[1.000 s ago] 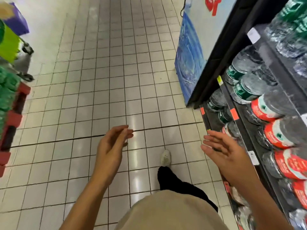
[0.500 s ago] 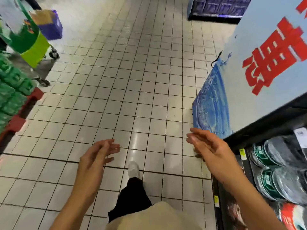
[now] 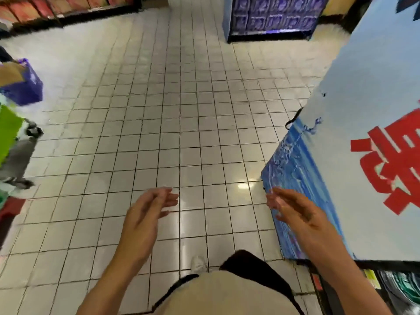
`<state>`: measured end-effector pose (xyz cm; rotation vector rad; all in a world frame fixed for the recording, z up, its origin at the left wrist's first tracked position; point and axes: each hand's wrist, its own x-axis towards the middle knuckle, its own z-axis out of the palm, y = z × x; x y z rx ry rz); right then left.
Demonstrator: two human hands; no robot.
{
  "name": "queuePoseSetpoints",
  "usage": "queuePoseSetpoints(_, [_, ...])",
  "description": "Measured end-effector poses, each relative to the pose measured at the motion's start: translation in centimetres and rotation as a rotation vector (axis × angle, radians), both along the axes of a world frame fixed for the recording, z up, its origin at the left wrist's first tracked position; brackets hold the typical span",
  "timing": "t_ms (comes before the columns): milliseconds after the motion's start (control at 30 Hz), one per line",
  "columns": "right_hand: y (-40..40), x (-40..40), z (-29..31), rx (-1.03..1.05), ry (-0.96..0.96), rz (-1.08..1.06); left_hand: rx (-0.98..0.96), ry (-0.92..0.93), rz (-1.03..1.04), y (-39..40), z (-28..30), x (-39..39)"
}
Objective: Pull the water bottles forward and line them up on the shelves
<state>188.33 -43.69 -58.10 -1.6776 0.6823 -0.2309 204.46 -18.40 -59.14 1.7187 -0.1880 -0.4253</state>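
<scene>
Hands: both are bare and loose, fingers spread, gripping nothing. The left hand [image 3: 147,214] hangs over the tiled floor [image 3: 181,110]; the right hand [image 3: 295,214] is held in front of the blue printed end panel [image 3: 295,178] of the shelf unit, apart from it as far as the view shows.

Water bottles: only a sliver shows, at the near right corner. A green-labelled bottle [image 3: 404,289] lies behind the dark shelf edge [image 3: 325,292], below the right forearm. Neither hand is near it.

Step in hand: judged from the pose, the person is walking between shelf sections, not handling stock. One white shoe [image 3: 198,264] is forward on the tiles.

Doing it well: turn the head and body back toward the shelf on the right before reaching, so the bottles are in sight. Then take each bottle round its body with a full wrap, draw it to the shelf lip, and set labels facing out in an even row. Keep the right arm clear of the panel corner while passing.

Left side: a purple box [image 3: 22,87] and green packaging [image 3: 6,133] sit on a trolley, well apart from the hands.

Change from a second ago: the view has swung away from the shelves. Then, rows of red- and green-labelled bottles filled the right side and the right hand was just beside them; now the panel fills that side and the far aisle is in view. Both hands remain empty throughout.
</scene>
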Motion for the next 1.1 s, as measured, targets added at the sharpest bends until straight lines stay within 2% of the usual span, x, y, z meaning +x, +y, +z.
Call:
queuePoseSetpoints(233, [-7.2,10.0,-1.7,0.037,0.013,-0.167,-0.008,-0.046,-0.156,-9.7,-0.4,15.4])
queuePoseSetpoints(467, [-18.0,24.1,-3.3,0.036,-0.008,-0.192,-0.013,-0.008,-0.141,-19.9,-2.4,28.5])
queuePoseSetpoints(833, [-33.9,49.4,-0.8,-0.003,0.002,0.016,-0.037,-0.014,-0.004,-32.3,-1.2,49.4])
queuePoseSetpoints(1000, [-39.9,60.0,-2.1,-0.017,0.012,0.007,-0.03,0.012,0.013,-39.2,-3.0,60.0])
queuePoseSetpoints(1100, [-43.6,65.5,-2.9,-0.014,0.027,-0.055,-0.039,0.012,-0.047,-44.3,-3.4,67.2])
